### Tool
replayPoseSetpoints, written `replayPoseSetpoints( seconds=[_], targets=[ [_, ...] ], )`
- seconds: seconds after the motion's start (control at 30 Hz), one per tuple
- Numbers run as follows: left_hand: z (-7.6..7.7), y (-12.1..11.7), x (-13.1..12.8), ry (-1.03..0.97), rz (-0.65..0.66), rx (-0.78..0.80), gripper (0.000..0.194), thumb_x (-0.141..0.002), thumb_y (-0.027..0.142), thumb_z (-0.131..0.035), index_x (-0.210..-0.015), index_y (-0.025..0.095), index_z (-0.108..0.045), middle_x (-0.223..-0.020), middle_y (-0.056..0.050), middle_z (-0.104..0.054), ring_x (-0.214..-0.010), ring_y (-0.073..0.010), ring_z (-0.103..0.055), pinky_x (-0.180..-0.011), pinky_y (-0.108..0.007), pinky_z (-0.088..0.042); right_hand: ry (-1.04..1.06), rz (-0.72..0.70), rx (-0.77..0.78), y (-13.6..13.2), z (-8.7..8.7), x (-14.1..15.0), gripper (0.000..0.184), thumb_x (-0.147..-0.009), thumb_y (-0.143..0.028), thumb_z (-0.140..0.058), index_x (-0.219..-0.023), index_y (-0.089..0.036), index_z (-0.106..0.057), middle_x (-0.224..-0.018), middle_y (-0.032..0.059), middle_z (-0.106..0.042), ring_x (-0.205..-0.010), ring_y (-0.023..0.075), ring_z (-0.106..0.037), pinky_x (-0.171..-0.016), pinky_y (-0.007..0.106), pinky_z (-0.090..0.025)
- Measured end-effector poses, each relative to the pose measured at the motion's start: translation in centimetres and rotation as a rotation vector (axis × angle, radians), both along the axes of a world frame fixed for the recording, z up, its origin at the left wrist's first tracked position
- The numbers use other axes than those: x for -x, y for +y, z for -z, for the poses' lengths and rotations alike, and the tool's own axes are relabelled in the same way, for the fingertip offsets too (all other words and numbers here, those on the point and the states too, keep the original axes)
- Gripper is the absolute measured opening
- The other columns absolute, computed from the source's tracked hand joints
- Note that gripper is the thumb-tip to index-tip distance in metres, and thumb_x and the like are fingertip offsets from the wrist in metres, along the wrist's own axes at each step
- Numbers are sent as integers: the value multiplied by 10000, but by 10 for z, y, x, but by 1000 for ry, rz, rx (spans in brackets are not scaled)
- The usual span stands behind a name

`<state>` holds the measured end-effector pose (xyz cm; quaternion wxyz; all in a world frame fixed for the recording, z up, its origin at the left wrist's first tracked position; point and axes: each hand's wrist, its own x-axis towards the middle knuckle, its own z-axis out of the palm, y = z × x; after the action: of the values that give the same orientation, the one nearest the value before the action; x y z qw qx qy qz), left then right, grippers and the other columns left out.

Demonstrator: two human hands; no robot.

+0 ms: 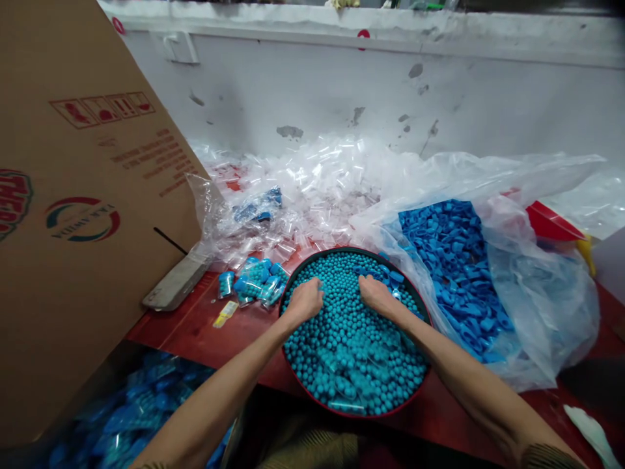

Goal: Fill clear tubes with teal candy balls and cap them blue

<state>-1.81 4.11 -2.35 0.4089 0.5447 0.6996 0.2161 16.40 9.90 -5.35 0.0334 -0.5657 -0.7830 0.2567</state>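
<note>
Nearest me, to the left of the basin (417, 301) and lower than the table (195, 332), I see many blue packs (141, 404) heaped beside the carton (88, 280); I take these as finished work. Just inside the basin's front rim, some clear plastic pieces lie among the turquoise beads (351, 339), which fill most of it, so plenty of stock seems left to use.

Over the basin's middle I have both hands at the beads. On its left side, the left hand (306, 299) has its fingers curled in; on its right side, the right hand (375, 293) is curled too. I cannot tell whether either grips anything. Just beyond the right hand, a few loose blue caps (390, 273) lie inside the basin.

Left of the basin, a small cluster of cups (263, 283) holds beads under blue tops, which I judge done but not yet put with the heap. Right of the basin, an open clear bag (537, 293) holds a large store of blue caps. Behind the basin, clear cups (336, 202) spread towards the wall (312, 91), apparently unfilled. I'd call it well under way, with much remaining.
</note>
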Motion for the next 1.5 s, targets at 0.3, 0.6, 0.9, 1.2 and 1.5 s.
replayPoseSetpoints(
  seconds=[0.3,0.6,0.9,1.2,1.5],
  targets=[
    [16,36,-19,-172,69,54,109,-633,112,-539,-735,148,-532,-784,-71,-592,-840,-219,-555,-632,-245,-404,512,99,198,14,5,36,115,-755,-184,-399,-701,-158,-497,-613,-24,-470,-604,109,-477,-550,216,-373],
    [12,15,-10,-789,230,169,325,-714,381,-524,-933,156,-440,-738,-34,-551,-523,-94,-548,-435,-179,-373,957,144,545,-4,-17,5,304,-664,-417,-555,-811,-167,-465,-556,-63,-397,-423,44,-347,-366,162,-237],
    [21,1,-11,-1060,213,217,334,-709,316,-576,-975,160,-449,-771,-34,-553,-567,-113,-578,-449,-182,-390,922,163,426,-23,-23,3,252,-704,-363,-531,-860,-166,-512,-476,-76,-418,-381,59,-351,-355,173,-265],
    [6,-7,-19,-926,174,157,284,-679,248,-580,-921,177,-451,-655,48,-466,-515,-76,-538,-428,-157,-353,625,-113,108,-23,-36,-2,208,-764,-270,-463,-886,-165,-593,-635,-9,-587,-573,117,-520,-575,240,-418],
    [12,-15,-7,-1044,153,135,339,-681,291,-600,-960,179,-443,-789,-5,-543,-583,-103,-568,-439,-168,-364,410,-282,59,-43,-27,-15,184,-752,-250,-497,-871,-182,-619,-775,0,-610,-710,132,-545,-668,228,-399]
  ],
)
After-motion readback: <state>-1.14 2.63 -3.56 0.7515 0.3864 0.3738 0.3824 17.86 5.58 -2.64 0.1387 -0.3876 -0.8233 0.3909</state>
